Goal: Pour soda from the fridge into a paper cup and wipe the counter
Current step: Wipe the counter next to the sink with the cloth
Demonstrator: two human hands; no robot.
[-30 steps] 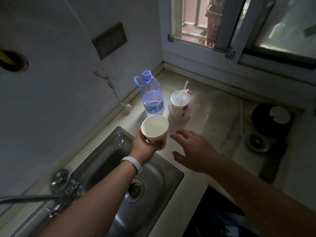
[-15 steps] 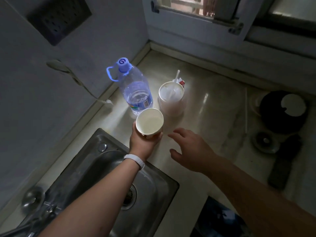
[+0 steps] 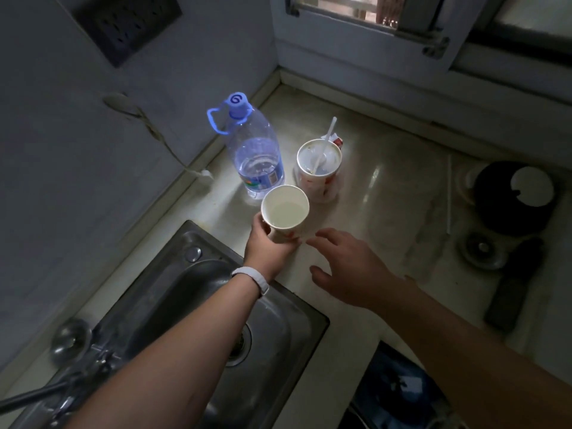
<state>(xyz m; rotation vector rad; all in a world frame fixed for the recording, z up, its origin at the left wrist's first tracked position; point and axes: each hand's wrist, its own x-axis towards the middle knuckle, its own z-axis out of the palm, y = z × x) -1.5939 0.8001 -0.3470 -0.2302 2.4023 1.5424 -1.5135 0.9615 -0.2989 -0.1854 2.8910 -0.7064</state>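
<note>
While my left hand [image 3: 266, 243] grips the paper cup [image 3: 284, 213], upright.
My right hand [image 3: 349, 270] hovers spread and empty at its 4 o'clock; the water bottle [image 3: 255, 150] stands at 11.

There is one view only, from a wide-angle camera on the person's head, so no second view shares the scene. It looks forward and steeply down onto the tabletop [image 3: 387, 193] from close above, facing the corner where the wall meets the window frame [image 3: 365, 35] at the upper edge. Both forearms enter from the bottom edge. The steel sink [image 3: 278, 323] fills the lower left, nearest the lens. Straight lines bow toward the borders.
</note>
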